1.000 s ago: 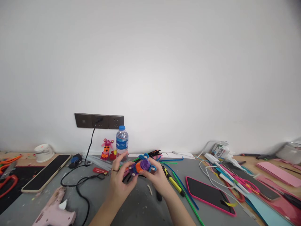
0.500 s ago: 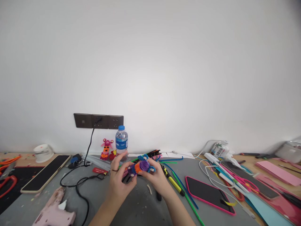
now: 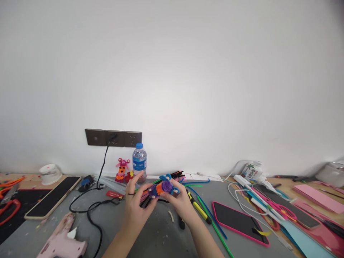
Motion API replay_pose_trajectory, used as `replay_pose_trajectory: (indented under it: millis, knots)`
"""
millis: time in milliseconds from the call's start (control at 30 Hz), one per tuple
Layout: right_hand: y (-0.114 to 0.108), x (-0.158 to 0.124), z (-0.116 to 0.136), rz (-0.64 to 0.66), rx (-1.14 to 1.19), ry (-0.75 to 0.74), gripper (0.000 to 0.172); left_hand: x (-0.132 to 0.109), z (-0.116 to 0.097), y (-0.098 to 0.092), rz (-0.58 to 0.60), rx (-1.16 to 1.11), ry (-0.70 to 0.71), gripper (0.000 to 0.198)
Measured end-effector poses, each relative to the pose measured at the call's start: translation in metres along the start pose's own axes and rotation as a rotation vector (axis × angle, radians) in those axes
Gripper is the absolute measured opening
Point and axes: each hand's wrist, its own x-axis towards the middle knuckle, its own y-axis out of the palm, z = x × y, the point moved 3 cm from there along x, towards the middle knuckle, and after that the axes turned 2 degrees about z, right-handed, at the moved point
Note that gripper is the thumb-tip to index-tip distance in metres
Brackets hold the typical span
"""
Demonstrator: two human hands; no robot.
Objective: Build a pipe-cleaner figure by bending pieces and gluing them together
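A small pipe-cleaner figure [image 3: 162, 187] in purple, orange and blue is held up between both hands, above the grey work mat [image 3: 158, 233]. My left hand [image 3: 136, 200] pinches its purple end with thumb and fingers; a dark band circles one finger. At the other end, my right hand [image 3: 179, 200] grips around the purple coil and blue loops. Fingertips cover parts of the figure. Behind my left hand stands a water bottle [image 3: 139, 163] with a blue cap. A second, pink and orange pipe-cleaner figure [image 3: 122, 170] stands left of the bottle.
A pink glue gun [image 3: 64, 240] and black cable [image 3: 99, 222] lie left, near a phone [image 3: 53, 197]. On the right are a yellow-black tool [image 3: 199, 208], green pipe cleaners [image 3: 220, 236], a pink-cased phone [image 3: 239, 222] and pink scissors [image 3: 282, 209]. A wall [image 3: 172, 89] rises behind.
The held figure has turned slightly in my fingers, its purple end shifting a little to the right. Both hands keep their hold, and the view has shifted only slightly.
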Motion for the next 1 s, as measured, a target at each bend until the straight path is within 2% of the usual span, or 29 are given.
replay_pose_trajectory:
  millis: [433, 733, 1000]
  knots:
    - [0.003, 0.003, 0.014, 0.069, 0.024, 0.01, 0.022, 0.001, -0.003, 0.0, 0.046, 0.015, 0.022, 0.026]
    - [0.003, 0.003, 0.01, 0.079, 0.047, 0.002, 0.022, 0.002, -0.001, 0.0, -0.001, 0.016, 0.119, 0.03]
    - [0.002, 0.003, 0.01, 0.086, 0.051, 0.003, 0.021, 0.003, -0.003, -0.001, -0.012, -0.001, 0.087, 0.026]
